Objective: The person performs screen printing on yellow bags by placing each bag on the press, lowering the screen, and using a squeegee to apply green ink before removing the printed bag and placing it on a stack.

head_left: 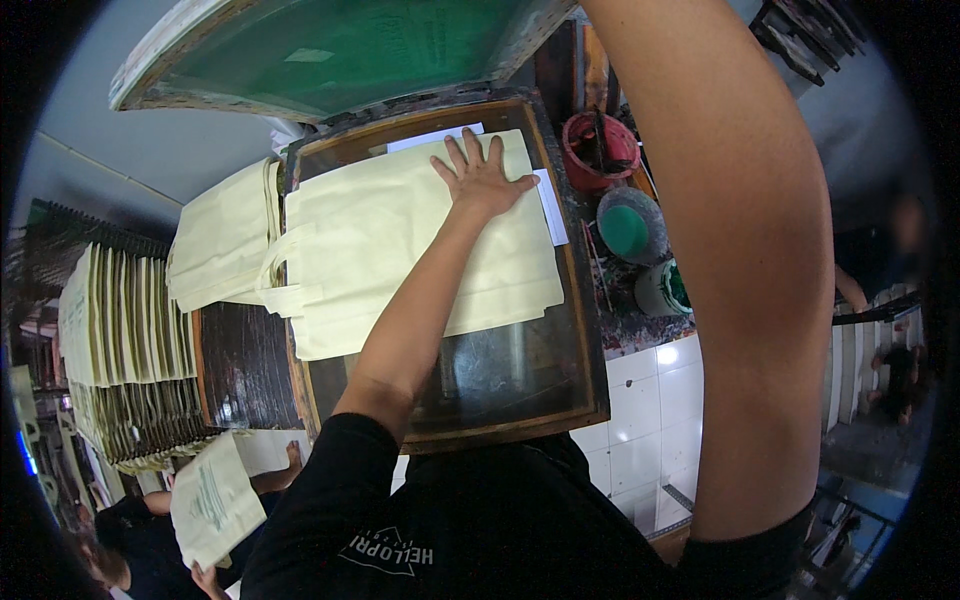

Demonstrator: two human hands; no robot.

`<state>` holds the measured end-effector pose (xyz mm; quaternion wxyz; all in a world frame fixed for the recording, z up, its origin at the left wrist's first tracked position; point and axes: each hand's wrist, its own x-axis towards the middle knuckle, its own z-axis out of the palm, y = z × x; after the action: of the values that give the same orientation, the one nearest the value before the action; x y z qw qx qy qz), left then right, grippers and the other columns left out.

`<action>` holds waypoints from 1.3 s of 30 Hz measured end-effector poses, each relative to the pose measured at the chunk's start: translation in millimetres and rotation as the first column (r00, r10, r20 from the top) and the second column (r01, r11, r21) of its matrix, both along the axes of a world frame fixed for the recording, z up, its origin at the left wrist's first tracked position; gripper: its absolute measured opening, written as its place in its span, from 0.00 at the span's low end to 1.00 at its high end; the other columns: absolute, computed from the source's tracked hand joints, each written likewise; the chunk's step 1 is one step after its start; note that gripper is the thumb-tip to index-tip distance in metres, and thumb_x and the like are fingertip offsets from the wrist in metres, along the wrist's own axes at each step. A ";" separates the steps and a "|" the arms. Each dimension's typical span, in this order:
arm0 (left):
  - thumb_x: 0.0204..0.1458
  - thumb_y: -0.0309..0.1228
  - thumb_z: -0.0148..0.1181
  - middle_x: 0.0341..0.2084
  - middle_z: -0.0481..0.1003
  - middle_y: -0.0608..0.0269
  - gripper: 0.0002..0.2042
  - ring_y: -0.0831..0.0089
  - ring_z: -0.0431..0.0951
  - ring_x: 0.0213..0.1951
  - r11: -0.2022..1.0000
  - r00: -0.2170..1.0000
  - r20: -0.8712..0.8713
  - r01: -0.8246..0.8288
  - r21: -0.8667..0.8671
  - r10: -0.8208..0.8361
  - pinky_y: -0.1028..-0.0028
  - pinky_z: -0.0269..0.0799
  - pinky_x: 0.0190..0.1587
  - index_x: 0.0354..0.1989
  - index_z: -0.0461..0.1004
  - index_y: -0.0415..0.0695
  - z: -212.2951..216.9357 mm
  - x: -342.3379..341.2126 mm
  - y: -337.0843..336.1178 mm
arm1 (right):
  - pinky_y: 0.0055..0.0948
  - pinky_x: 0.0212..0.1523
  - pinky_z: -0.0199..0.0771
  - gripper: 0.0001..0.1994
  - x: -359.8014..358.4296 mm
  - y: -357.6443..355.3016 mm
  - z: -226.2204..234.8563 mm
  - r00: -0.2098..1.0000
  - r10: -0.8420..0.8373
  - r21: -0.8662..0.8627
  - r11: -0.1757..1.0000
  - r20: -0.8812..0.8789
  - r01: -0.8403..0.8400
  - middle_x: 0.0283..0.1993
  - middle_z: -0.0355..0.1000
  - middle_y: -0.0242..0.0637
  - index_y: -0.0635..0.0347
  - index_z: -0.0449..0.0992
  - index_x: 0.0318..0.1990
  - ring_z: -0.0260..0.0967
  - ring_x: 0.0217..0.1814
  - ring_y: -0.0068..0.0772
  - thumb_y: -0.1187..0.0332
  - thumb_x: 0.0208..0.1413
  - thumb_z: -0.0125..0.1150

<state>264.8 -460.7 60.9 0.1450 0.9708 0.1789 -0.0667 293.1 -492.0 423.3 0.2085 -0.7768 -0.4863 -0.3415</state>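
Note:
My left hand (483, 180) lies flat with spread fingers on a cream tote bag (400, 235), near its far right corner. The bag lies on a glass-topped board with a wooden frame (590, 380), its handles (283, 275) toward the left. White strips (552, 208) sit along the bag's right and far edges. Beyond the board, a framed green printing screen (330, 60) stands tilted up. My right arm (750, 260) reaches up past the top edge of the view, so its hand is out of sight.
More tote bags (225, 235) are stacked left of the board, beside a rack hung with many bags (125, 320). A red bucket (600, 150) and paint tubs (632, 225) stand on the right. At lower left another person holds a printed bag (215, 505); someone else is at far right.

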 end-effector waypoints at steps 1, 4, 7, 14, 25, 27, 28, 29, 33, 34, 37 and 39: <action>0.50 0.70 0.53 0.76 0.34 0.42 0.51 0.38 0.26 0.76 1.000 1.000 -0.018 -0.016 -0.016 0.016 0.31 0.25 0.69 0.77 0.46 0.52 3.1 -1.4 -1.6 | 0.45 0.50 0.76 0.17 -2.9 -3.0 0.1 1.000 0.010 -0.001 1.000 -0.015 -0.010 0.43 0.80 0.55 0.65 0.85 0.38 0.78 0.49 0.56 0.58 0.53 0.66; 0.51 0.69 0.54 0.76 0.36 0.43 0.50 0.38 0.26 0.76 0.998 0.997 -0.055 -0.052 -0.046 0.050 0.28 0.25 0.68 0.77 0.45 0.54 9.4 -1.3 -3.0 | 0.45 0.50 0.76 0.17 -4.3 -6.6 1.9 0.999 0.043 -0.031 0.999 -0.011 -0.043 0.43 0.80 0.55 0.66 0.85 0.38 0.78 0.49 0.56 0.58 0.53 0.67; 0.50 0.69 0.54 0.76 0.36 0.44 0.51 0.37 0.25 0.75 0.997 0.996 -0.072 -0.052 -0.061 0.048 0.28 0.24 0.68 0.77 0.44 0.55 11.3 1.1 -3.2 | 0.45 0.50 0.76 0.18 -4.6 -3.8 0.9 1.000 0.022 0.000 1.000 0.010 -0.022 0.43 0.80 0.55 0.67 0.85 0.38 0.78 0.48 0.56 0.58 0.53 0.67; 0.49 0.72 0.54 0.76 0.38 0.42 0.55 0.36 0.28 0.75 0.999 0.998 -0.065 -0.026 -0.032 0.024 0.31 0.25 0.69 0.78 0.43 0.49 17.7 7.5 5.9 | 0.45 0.50 0.77 0.18 -8.3 -5.9 -0.3 1.000 0.020 -0.013 1.000 0.017 -0.019 0.42 0.80 0.57 0.68 0.84 0.37 0.78 0.48 0.56 0.58 0.54 0.67; 0.65 0.34 0.55 0.39 0.82 0.45 0.17 0.63 0.83 0.44 0.403 0.520 0.668 0.537 -0.740 0.533 0.66 0.75 0.53 0.49 0.73 0.29 115.0 -224.1 32.8 | 0.42 0.34 0.74 0.12 -96.1 -56.4 -123.1 0.994 0.098 0.047 0.994 -0.036 -0.097 0.29 0.76 0.43 0.57 0.78 0.32 0.76 0.33 0.46 0.57 0.55 0.64; 0.64 0.34 0.55 0.33 0.83 0.47 0.15 0.65 0.84 0.38 0.265 0.675 0.446 0.360 -0.894 0.587 0.66 0.78 0.47 0.43 0.77 0.31 89.4 -289.7 32.0 | 0.40 0.29 0.74 0.12 -129.7 -66.5 -175.6 0.986 0.147 0.067 0.988 -0.084 -0.141 0.28 0.73 0.39 0.55 0.76 0.31 0.75 0.32 0.42 0.56 0.55 0.65; 0.63 0.34 0.57 0.29 0.83 0.48 0.14 0.66 0.84 0.33 0.205 0.784 0.293 0.214 -0.955 0.547 0.67 0.79 0.42 0.40 0.78 0.31 70.4 -309.1 27.4 | 0.40 0.30 0.74 0.12 -145.8 -77.8 -198.0 0.971 0.149 0.036 0.989 -0.189 -0.144 0.28 0.72 0.38 0.56 0.75 0.31 0.74 0.32 0.42 0.57 0.56 0.65; 0.63 0.35 0.57 0.31 0.83 0.47 0.15 0.66 0.83 0.33 0.094 0.818 0.179 0.152 -0.984 0.547 0.68 0.79 0.40 0.41 0.78 0.31 50.2 -325.4 19.4 | 0.40 0.30 0.75 0.12 -155.7 -86.0 -216.5 0.950 0.156 -0.011 0.986 -0.270 -0.165 0.28 0.72 0.38 0.56 0.75 0.30 0.74 0.32 0.41 0.58 0.55 0.65; 0.66 0.36 0.55 0.34 0.82 0.47 0.16 0.66 0.83 0.31 -0.016 0.842 -0.035 -0.031 -0.999 0.538 0.71 0.78 0.38 0.41 0.77 0.32 -9.3 -341.0 -4.1 | 0.41 0.30 0.70 0.15 -162.8 -90.2 -303.9 0.932 0.177 -0.123 0.967 -0.316 -0.225 0.26 0.69 0.41 0.59 0.73 0.29 0.70 0.29 0.44 0.57 0.54 0.68; 0.65 0.36 0.55 0.33 0.82 0.47 0.16 0.67 0.83 0.30 -0.047 0.846 -0.058 -0.039 -0.998 0.530 0.71 0.78 0.37 0.40 0.77 0.31 -12.9 -341.3 -3.6 | 0.42 0.30 0.70 0.15 -165.4 -86.3 -316.5 0.947 0.170 -0.167 0.961 -0.274 -0.221 0.26 0.69 0.41 0.59 0.73 0.28 0.70 0.29 0.44 0.58 0.54 0.68; 0.65 0.36 0.57 0.30 0.81 0.49 0.16 0.67 0.83 0.28 -0.121 0.854 -0.146 -0.098 -0.988 0.499 0.71 0.77 0.34 0.38 0.77 0.31 -16.5 -342.4 0.7 | 0.41 0.29 0.70 0.15 -152.8 -80.6 -315.4 0.932 0.162 -0.201 0.951 -0.323 -0.235 0.25 0.70 0.41 0.59 0.73 0.28 0.70 0.29 0.44 0.58 0.53 0.68; 0.64 0.36 0.58 0.28 0.81 0.50 0.16 0.68 0.82 0.27 -0.098 0.860 -0.135 -0.100 -0.990 0.493 0.71 0.77 0.33 0.36 0.77 0.31 -14.3 -344.4 2.8 | 0.41 0.29 0.70 0.15 -147.8 -80.5 -299.1 0.909 0.174 -0.201 0.943 -0.378 -0.264 0.25 0.70 0.41 0.59 0.73 0.28 0.70 0.30 0.44 0.58 0.54 0.68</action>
<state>-79.6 -457.9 46.6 0.8203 0.5046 0.2692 -0.0023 145.3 -572.5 124.1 0.2317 -0.7854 -0.5640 -0.1065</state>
